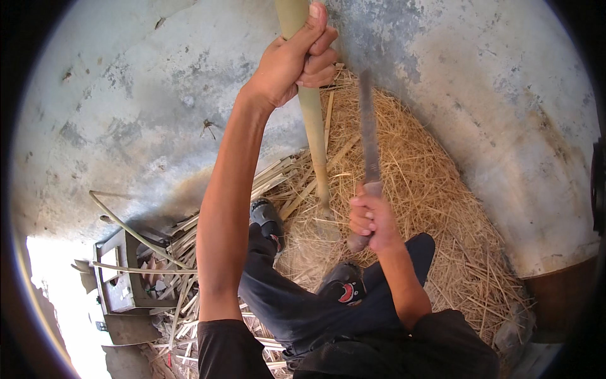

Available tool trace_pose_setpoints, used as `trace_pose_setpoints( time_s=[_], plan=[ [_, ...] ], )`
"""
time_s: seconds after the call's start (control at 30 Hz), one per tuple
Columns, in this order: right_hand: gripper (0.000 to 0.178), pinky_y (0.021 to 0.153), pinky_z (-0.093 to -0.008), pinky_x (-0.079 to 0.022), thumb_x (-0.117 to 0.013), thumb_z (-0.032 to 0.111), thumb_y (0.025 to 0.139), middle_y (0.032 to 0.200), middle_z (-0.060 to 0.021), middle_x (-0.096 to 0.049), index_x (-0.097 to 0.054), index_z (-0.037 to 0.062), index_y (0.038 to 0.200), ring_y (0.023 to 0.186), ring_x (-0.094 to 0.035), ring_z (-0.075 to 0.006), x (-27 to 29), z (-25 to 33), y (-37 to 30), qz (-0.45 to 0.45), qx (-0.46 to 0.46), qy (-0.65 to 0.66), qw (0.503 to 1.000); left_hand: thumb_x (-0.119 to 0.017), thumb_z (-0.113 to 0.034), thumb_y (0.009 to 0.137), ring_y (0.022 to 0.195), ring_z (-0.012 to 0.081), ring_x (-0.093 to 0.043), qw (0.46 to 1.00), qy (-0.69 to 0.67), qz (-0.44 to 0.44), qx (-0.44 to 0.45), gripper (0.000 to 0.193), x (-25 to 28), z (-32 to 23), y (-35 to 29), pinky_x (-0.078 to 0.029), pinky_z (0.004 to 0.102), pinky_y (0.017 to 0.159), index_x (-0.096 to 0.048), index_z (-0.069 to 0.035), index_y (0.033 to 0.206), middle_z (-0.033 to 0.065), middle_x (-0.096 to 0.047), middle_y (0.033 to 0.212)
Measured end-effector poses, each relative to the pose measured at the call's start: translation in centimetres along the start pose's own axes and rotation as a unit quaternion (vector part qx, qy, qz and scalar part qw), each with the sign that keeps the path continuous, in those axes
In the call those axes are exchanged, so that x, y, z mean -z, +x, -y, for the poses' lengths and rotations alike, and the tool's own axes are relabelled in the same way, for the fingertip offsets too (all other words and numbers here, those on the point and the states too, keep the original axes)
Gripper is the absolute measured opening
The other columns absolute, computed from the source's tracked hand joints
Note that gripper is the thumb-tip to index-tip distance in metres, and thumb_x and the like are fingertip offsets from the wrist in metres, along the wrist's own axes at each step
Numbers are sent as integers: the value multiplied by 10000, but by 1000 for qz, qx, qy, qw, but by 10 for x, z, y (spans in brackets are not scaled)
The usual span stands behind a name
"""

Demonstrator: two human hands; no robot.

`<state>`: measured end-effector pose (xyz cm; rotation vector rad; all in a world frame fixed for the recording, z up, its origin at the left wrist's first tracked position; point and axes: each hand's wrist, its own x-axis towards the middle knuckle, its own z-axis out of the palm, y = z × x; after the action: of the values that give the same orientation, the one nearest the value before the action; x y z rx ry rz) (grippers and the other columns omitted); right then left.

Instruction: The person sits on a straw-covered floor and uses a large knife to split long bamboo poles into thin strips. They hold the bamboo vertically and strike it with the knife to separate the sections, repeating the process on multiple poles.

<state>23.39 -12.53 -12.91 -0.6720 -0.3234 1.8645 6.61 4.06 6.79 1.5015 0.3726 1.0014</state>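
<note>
Bamboo pole (312,123), clenched in my left grip (300,60), slants down before the floor (303,251)'s far corner; my right grip (375,221), nearer the pole's foot, clasps a knife (369,136).

On my feed, a pale green pole (313,117) slants down to a tan lower end; apart on its right, a long, dark-bladed knife (368,139) points away, slightly blurred.

From my end the pole (312,120) looked smooth and woody, pretty matt. The knife (367,120) had a dull, dark metal blade (370,151), and its handle (358,242) passed for wood. I saw rough dry straw (410,151), a blotchy plaster-looking wall (145,95) and matt cloth trousers (271,303) too.
</note>
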Motion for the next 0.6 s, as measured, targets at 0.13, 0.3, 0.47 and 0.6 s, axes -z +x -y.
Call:
trace_pose_setpoints(
  time_s=[0.13, 0.3, 0.47, 0.6],
  plan=[
    [222, 346, -249, -275, -571, -11, 895, 551, 60, -368, -469, 166, 985, 358, -316, -57, -26, 16, -21, 34, 180, -26, 983, -451, -646, 1010, 458, 55, -215, 1000, 8, -11, -1, 591, -4, 0, -2, -202, 230, 435, -313, -182, 670, -71, -241, 520],
    [237, 349, -256, -275, -594, 2, 881, 553, 56, -365, -421, 148, 950, 365, -331, -64, 1, -45, 14, -24, 41, -88, 995, -456, -670, 993, 457, 56, -218, 1000, -3, 8, 2, 600, -18, 6, 8, -200, 229, 437, -310, -187, 669, -72, -246, 520],
    [254, 351, -261, -276, -604, -8, 880, 557, 49, -376, -395, 130, 923, 369, -340, -68, 0, -34, 17, 3, -31, -89, 996, -454, -683, 986, 450, 57, -196, 999, 25, 12, -22, 604, -3, -5, -6, -194, 229, 432, -308, -188, 672, -75, -233, 514],
    [244, 354, -257, -274, -594, -11, 891, 561, 47, -376, -399, 135, 902, 370, -337, -67, -38, -4, -12, 23, 87, -92, 992, -453, -683, 987, 446, 56, -186, 999, 25, -13, -16, 602, -9, -8, -9, -191, 228, 429, -311, -186, 678, -77, -220, 515]
  ],
)
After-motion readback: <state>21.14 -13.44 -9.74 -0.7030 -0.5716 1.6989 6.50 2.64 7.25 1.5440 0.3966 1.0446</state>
